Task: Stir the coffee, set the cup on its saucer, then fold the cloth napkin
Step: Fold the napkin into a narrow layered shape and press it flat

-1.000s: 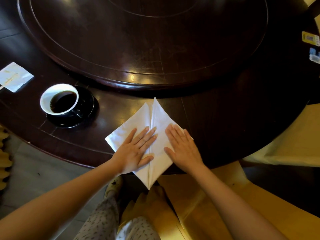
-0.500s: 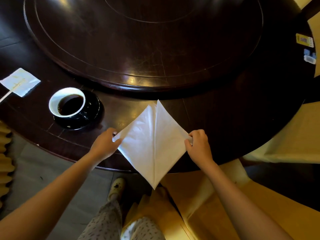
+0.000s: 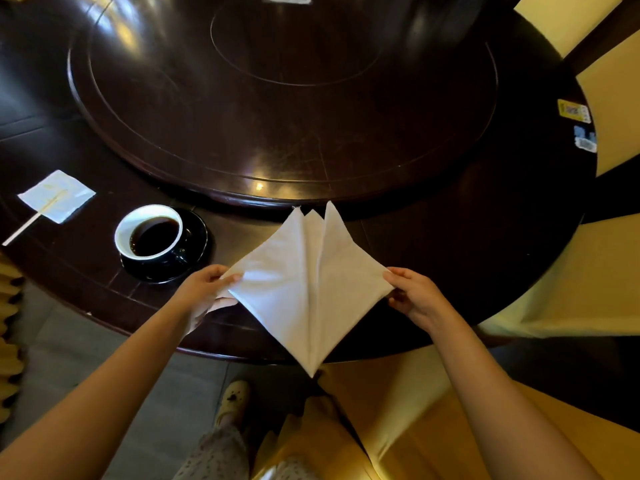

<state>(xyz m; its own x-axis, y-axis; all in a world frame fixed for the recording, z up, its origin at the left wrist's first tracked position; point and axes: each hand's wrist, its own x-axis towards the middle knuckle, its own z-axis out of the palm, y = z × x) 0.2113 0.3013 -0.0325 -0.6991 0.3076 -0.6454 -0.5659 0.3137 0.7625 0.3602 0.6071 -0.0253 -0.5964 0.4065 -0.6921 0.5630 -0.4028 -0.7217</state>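
Starting at your left, the small white paper square (image 3: 57, 195) with its pale stick (image 3: 24, 230) lies on the dark worktop (image 3: 450, 244), well apart from the work, and the cup (image 3: 149, 233) of coffee sits on its black saucer (image 3: 195, 237) just beside it, so the first two steps look done. Your left hand (image 3: 207, 292) has come off the cloth, where it lay flat a second ago, and now pinches the left corner of the napkin (image 3: 304, 289) between thumb and fingers. The napkin itself has changed most: it lay pressed flat as a kite, and now it is lifted by its side corners, with its near tip hanging past the worktop edge and three points fanning apart at the far end. Your right hand (image 3: 412, 296) has moved likewise, and is closed on the right corner. You seem to be between creases, probably turning or repositioning the cloth, so the folding is under way but not finished.
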